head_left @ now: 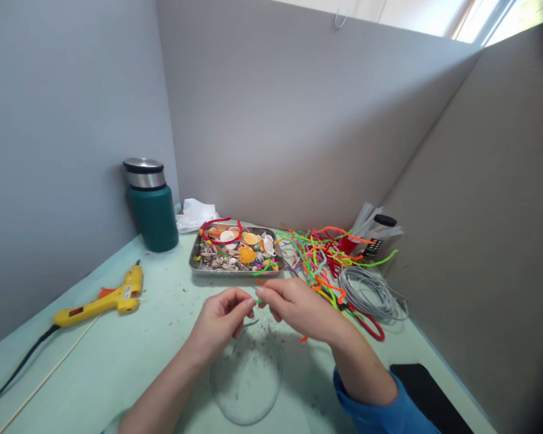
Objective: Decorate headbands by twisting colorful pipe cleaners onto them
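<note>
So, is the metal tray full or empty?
Well filled: the metal tray holds shells and small colourful pieces, which cover most of its floor.

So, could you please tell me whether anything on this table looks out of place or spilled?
Slightly untidy: dark specks litter the tabletop inside and around the thin grey ring, looking like stray debris. Toward the right, colourful fuzzy stems lie in a tangled heap. Nothing appears tipped over or broken.

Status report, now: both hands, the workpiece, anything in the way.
Left hand and right hand close together, fingertips pinching. Small green piece between them, mostly hidden. Wire ring below; tangled pipe cleaners crowding right side.
</note>
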Demonstrator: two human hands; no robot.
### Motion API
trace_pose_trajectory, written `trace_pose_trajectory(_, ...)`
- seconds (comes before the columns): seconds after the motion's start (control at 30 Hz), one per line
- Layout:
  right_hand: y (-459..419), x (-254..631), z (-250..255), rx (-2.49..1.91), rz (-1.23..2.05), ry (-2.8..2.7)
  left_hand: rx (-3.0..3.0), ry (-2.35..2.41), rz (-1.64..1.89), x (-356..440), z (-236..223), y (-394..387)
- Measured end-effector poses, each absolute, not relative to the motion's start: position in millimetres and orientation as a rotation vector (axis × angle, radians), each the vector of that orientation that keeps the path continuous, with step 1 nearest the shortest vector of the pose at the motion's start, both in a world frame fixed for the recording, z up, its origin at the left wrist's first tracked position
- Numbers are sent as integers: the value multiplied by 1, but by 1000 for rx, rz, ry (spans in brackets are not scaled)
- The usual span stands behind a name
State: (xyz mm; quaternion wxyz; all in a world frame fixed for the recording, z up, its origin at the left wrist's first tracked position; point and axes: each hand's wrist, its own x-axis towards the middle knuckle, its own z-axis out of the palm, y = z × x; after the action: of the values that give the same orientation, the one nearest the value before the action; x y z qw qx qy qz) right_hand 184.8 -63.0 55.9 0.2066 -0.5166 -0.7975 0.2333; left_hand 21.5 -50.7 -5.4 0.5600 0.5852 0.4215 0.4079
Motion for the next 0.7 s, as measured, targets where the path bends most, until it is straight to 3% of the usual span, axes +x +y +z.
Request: trace_pose_trajectory(0.7,-54,191,48,-1435,641,-2324,1326,1010,891,25,-12,-49)
